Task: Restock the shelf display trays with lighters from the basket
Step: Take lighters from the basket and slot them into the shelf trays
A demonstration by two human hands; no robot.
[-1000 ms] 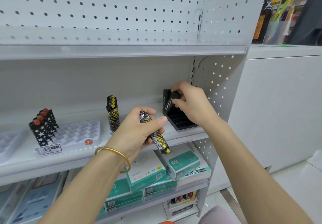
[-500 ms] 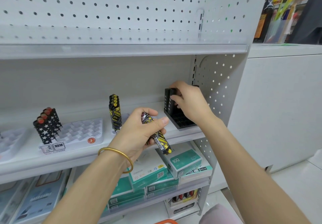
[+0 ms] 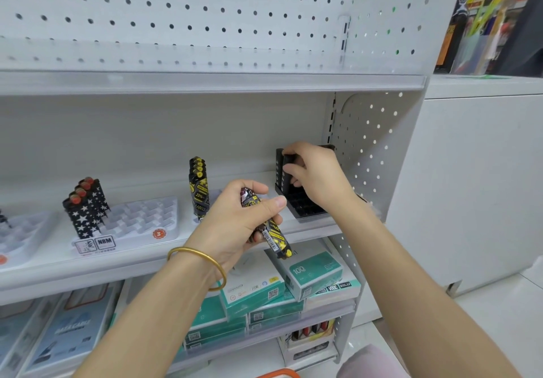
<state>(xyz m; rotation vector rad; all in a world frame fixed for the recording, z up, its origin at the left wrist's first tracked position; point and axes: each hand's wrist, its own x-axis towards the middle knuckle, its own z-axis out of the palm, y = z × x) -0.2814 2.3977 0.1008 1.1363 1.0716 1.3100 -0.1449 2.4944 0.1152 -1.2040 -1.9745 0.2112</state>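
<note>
Fingers [image 3: 294, 169] of right hand [image 3: 320, 180] pinch black lighter [image 3: 287, 160], now upright in gridded tray [image 3: 307, 211]; left hand [image 3: 232, 220] grips yellow-black lighters [image 3: 274, 236]

Both arms extend forward; left grip [image 3: 235, 219] curls closed, right grip [image 3: 318, 177], farther out, pinches with fingertips.
</note>
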